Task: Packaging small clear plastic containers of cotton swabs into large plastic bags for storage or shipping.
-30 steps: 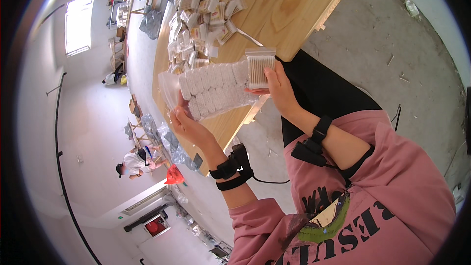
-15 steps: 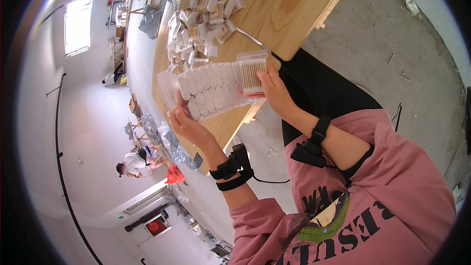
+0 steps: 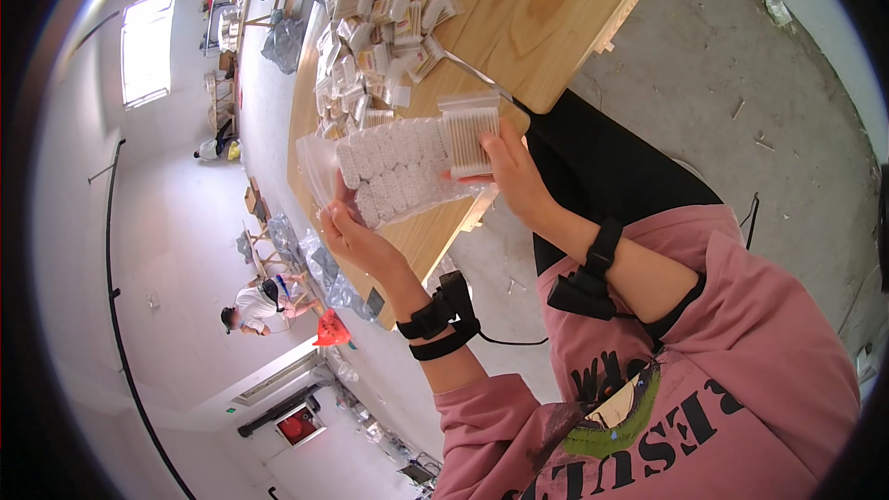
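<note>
A: What step was that person on?

B: Looked to me like packing: lining up a small clear zip bag (image 3: 472,135) of thin pale sticks (image 3: 475,150) with the right end of a long clear plastic bag (image 3: 394,162). The little one lapped over that end, zip strip on the far side. Couldn't tell if any of it was inside.

A: And the hands?

B: Both busy. The left hand (image 3: 347,234) had its fingers holding the near-left corner of the long bag, by a loose translucent flap (image 3: 316,163). The right hand (image 3: 515,170) had its fingers gripping the small bag at its right side.

A: What was in the long one?

B: White, fuzzy-looking bundles (image 3: 389,193), two rows, filling most of it except the left end. Maybe swabs seen tip-on, wouldn't swear to it. Both bags were held up over the near part of a pale wooden tabletop (image 3: 528,32), and a heap of small clear stick-filled bags (image 3: 389,32) sat far left on it.

A: So what did the next move call for?

B: I'd say a steady left grip and the small bag square to the rows. Soft plastic could've folded.
</note>
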Available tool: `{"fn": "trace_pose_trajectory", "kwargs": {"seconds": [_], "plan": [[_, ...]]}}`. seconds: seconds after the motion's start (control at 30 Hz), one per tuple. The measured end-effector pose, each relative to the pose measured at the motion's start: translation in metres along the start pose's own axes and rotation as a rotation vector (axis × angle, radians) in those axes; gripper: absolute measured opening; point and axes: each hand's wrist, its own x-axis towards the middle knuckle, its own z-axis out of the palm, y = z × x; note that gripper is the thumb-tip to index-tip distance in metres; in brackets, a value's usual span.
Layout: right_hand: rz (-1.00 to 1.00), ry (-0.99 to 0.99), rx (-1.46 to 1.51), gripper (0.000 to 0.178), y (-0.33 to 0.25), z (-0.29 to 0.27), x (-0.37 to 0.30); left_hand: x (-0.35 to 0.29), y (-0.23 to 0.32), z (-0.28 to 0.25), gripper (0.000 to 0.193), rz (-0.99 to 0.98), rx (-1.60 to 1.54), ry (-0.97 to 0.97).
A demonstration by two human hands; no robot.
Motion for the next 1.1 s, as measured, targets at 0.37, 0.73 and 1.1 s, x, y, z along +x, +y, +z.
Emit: {"fn": "trace_pose_trajectory", "kwargs": {"seconds": [0.37,0.73,1.1], "plan": [[0.032,-0.113,-0.17,0.024,0.019,-0.005,0.006,-0.001,0.004,0.001,0.021,0.0,0.028,-0.032],[0.018,-0.1,0.006,0.02,0.002,0.012,-0.002,-0.006,0.012,0.004,0.021,-0.018,0.018,-0.043],[0.032,-0.137,-0.009,0.017,-0.007,0.024,-0.008,-0.007,0.014,0.006,0.024,-0.01,-0.001,-0.059]]}}
